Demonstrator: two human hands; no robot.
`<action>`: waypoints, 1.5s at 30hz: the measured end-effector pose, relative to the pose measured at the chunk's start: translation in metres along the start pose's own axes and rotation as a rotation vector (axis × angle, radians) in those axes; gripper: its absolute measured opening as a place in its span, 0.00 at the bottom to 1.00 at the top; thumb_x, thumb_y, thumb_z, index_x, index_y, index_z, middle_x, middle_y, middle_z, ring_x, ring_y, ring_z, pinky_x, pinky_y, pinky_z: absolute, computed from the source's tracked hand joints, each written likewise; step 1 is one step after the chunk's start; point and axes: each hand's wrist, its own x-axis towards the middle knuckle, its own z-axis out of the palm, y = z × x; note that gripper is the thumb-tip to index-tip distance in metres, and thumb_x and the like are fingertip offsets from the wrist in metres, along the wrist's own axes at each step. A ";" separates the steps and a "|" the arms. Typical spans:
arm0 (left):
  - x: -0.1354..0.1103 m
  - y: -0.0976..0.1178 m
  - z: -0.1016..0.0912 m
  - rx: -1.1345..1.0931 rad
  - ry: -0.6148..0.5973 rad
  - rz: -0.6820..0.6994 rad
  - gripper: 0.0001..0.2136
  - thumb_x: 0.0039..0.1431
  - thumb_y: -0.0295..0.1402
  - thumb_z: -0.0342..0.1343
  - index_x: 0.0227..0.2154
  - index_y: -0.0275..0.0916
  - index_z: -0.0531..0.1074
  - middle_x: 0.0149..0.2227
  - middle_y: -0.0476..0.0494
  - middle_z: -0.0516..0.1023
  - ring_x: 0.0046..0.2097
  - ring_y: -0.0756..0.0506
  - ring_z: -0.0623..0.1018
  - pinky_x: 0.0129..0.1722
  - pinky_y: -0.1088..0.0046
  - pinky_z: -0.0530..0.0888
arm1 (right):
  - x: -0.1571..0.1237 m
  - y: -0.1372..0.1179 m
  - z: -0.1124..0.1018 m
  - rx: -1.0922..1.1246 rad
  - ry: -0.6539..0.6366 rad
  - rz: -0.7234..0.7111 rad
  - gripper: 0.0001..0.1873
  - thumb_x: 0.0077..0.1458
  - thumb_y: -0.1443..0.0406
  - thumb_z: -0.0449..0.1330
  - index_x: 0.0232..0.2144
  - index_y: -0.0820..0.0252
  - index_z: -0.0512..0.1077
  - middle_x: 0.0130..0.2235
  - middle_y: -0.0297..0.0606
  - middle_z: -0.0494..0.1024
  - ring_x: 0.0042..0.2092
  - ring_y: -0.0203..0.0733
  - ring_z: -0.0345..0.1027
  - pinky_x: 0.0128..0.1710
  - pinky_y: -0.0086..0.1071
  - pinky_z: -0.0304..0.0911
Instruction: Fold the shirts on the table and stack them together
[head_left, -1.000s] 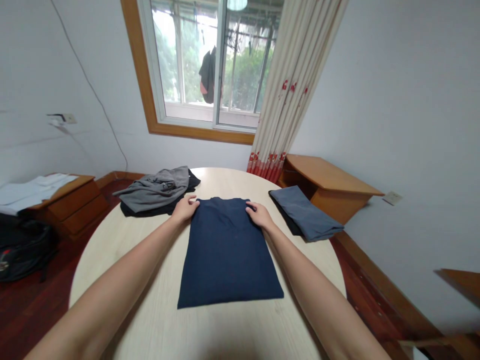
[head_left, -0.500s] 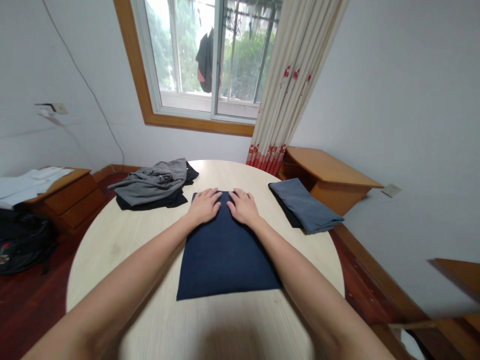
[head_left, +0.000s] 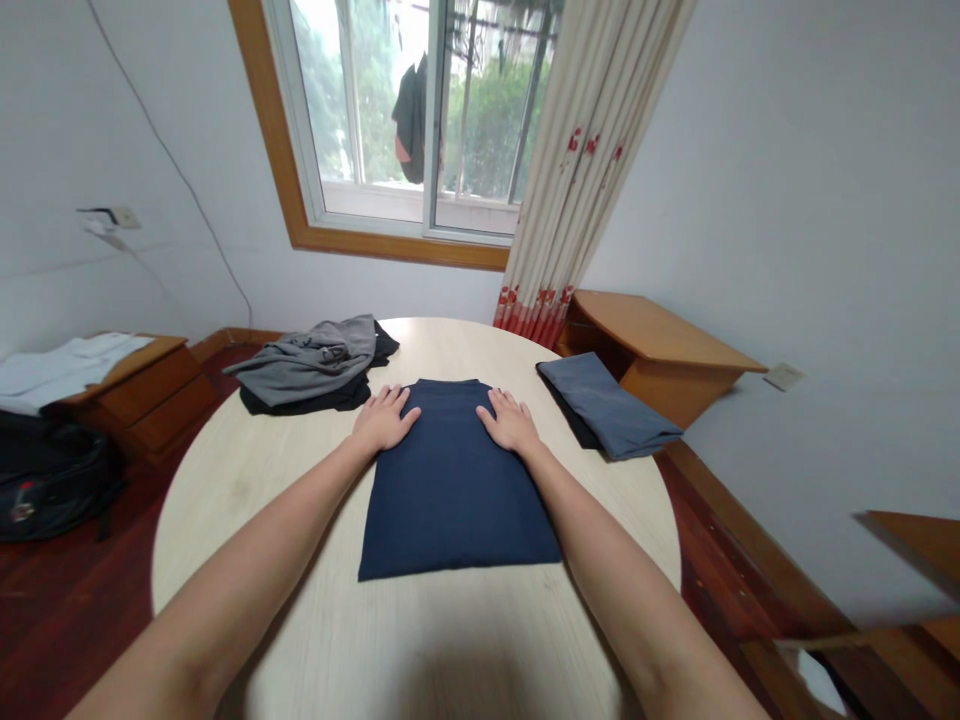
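A folded navy blue garment (head_left: 454,480) lies flat in the middle of a round light wooden table (head_left: 300,620). My left hand (head_left: 384,420) rests palm down on its far left edge, fingers stretched out flat. My right hand (head_left: 511,421) lies the same way on the far right edge. Neither hand holds anything; both press on the cloth.
A loose pile of grey and black clothes (head_left: 311,368) sits at the table's far left. A folded grey-blue garment (head_left: 607,405) lies at the far right. Beyond are a wooden side table (head_left: 660,350), a curtain (head_left: 577,170), a window, a low cabinet (head_left: 142,385) and a dark bag (head_left: 45,480).
My hands went from the garment's far corners to its centre, then slid apart again to the left and right edges. The garment's far part now lies flat and smooth.
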 end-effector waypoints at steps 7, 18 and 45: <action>-0.049 -0.019 -0.009 -0.180 0.060 0.189 0.29 0.70 0.44 0.32 0.67 0.33 0.55 0.71 0.38 0.48 0.72 0.40 0.47 0.69 0.55 0.51 | -0.028 0.033 -0.007 0.217 0.110 -0.074 0.30 0.68 0.59 0.40 0.67 0.61 0.58 0.69 0.44 0.57 0.70 0.42 0.47 0.69 0.47 0.41; -0.161 -0.019 -0.046 -0.267 -0.166 0.520 0.25 0.63 0.28 0.44 0.62 0.51 0.65 0.67 0.48 0.60 0.69 0.42 0.58 0.68 0.49 0.52 | -0.125 0.064 -0.035 0.352 -0.082 -0.491 0.24 0.64 0.55 0.50 0.56 0.54 0.74 0.69 0.44 0.57 0.68 0.50 0.52 0.66 0.51 0.49; -0.057 0.000 -0.067 -1.108 0.162 -0.080 0.26 0.50 0.61 0.55 0.30 0.38 0.70 0.26 0.48 0.72 0.28 0.47 0.73 0.30 0.70 0.71 | -0.053 0.019 -0.054 0.779 0.180 -0.092 0.25 0.60 0.47 0.50 0.38 0.62 0.73 0.32 0.41 0.77 0.37 0.46 0.69 0.39 0.37 0.66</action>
